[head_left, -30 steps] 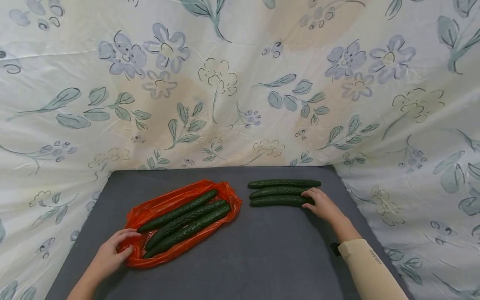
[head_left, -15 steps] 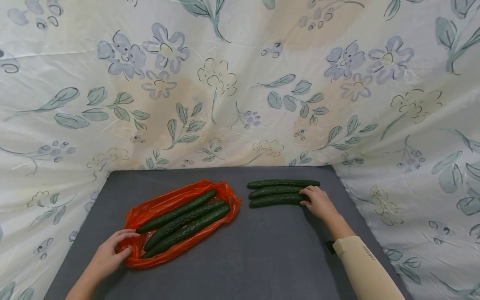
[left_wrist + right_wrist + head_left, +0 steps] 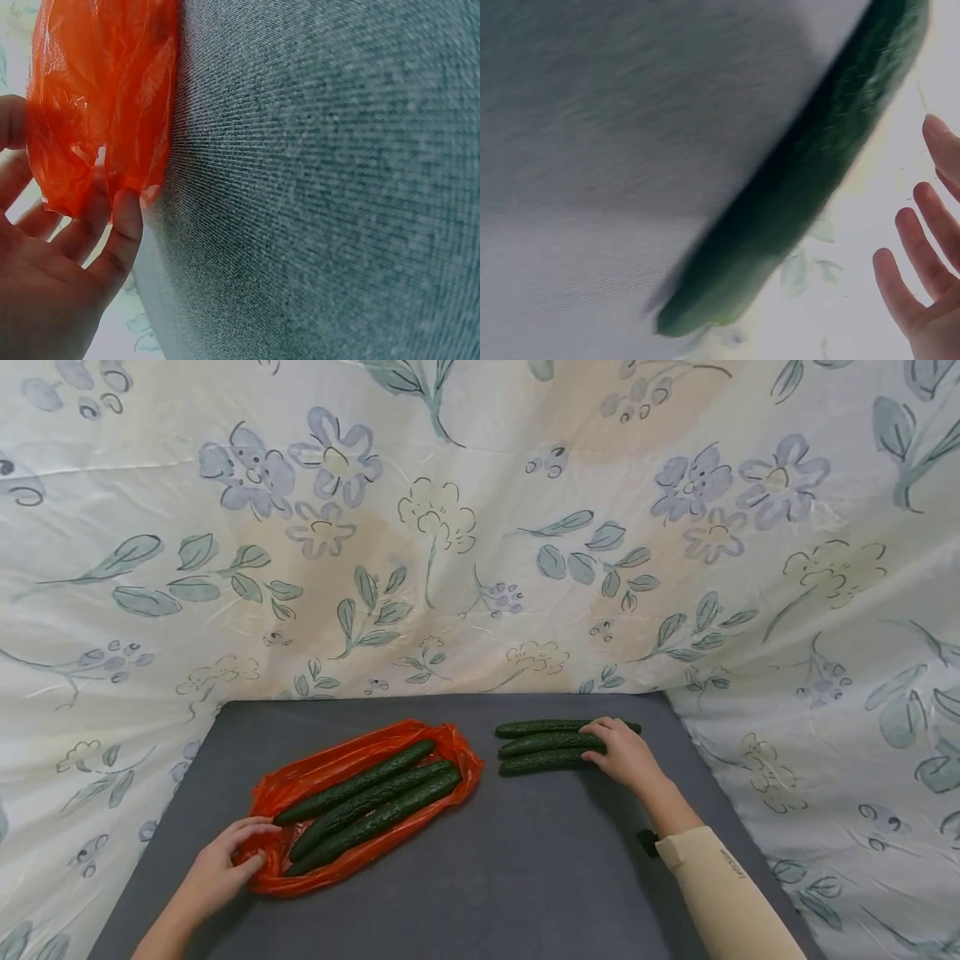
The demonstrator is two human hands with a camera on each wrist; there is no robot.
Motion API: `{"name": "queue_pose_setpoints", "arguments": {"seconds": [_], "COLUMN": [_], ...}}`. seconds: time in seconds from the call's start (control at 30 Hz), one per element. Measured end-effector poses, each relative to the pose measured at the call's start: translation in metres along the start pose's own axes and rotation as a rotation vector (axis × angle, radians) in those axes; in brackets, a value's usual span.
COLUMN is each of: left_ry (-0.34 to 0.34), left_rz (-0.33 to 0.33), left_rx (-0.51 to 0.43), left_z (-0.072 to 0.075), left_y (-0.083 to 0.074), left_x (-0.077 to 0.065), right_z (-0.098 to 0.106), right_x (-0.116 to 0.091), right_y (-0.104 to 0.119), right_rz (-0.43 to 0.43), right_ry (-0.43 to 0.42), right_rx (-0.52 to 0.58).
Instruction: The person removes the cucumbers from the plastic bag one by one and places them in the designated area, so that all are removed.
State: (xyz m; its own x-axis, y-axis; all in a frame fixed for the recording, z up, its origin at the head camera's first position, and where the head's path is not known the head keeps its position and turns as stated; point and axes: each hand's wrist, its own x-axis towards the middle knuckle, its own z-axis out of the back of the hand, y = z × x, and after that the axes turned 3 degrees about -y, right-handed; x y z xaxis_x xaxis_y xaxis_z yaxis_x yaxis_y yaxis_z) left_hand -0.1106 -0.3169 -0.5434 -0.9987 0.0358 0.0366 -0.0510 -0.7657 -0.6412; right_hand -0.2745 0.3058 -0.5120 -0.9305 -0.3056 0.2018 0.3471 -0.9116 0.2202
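Note:
An orange-red plastic bag [image 3: 322, 774] lies at an angle on the left half of the table, with three cucumbers [image 3: 378, 820] side by side on it. My left hand [image 3: 221, 864] holds the crumpled near-left end of the bag between fingers and thumb; the left wrist view shows the thin plastic [image 3: 139, 90] at the fingertips. To the right, three more cucumbers [image 3: 540, 762] lie in parallel. Over their right ends is my right hand [image 3: 626, 758], covering part of them. In the right wrist view its fingers [image 3: 922, 240] are spread apart, beside a cucumber [image 3: 787, 180].
Everything rests on a dark grey table [image 3: 495, 868]. A floral cloth [image 3: 480, 635] hangs behind the back edge and down both sides. A gap of grey tabletop separates the bag from the right-hand row of cucumbers.
My right hand has slid leftward and slightly back over the row of cucumbers, now overlapping the rear one too. The left hand and the bag stay in place.

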Motion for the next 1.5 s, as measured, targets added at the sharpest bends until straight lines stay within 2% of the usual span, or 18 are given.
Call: {"name": "queue_pose_setpoints", "arguments": {"seconds": [0.23,0.43,0.8,1.23,1.5], "left_ry": [0.004,-0.009,-0.004,0.000,0.011], "left_rz": [0.002,-0.001,-0.005,0.004,0.008], "left_rx": [-0.011,0.020,0.007,0.000,-0.013], "left_z": [0.001,0.001,0.001,0.000,0.000], "left_y": [-0.001,-0.001,-0.002,-0.003,-0.002], "left_x": [0.001,0.000,0.001,0.000,0.001], "right_z": [0.009,0.012,0.012,0.011,0.004], "right_x": [0.008,0.012,0.024,0.037,0.040], "right_y": [0.020,0.034,0.064,0.107,0.137], "right_rz": [0.032,0.064,0.131,0.216,0.300], "right_ry": [0.008,-0.011,-0.012,-0.019,-0.008], "right_rx": [0.064,0.124,0.243,0.248,0.270]}}
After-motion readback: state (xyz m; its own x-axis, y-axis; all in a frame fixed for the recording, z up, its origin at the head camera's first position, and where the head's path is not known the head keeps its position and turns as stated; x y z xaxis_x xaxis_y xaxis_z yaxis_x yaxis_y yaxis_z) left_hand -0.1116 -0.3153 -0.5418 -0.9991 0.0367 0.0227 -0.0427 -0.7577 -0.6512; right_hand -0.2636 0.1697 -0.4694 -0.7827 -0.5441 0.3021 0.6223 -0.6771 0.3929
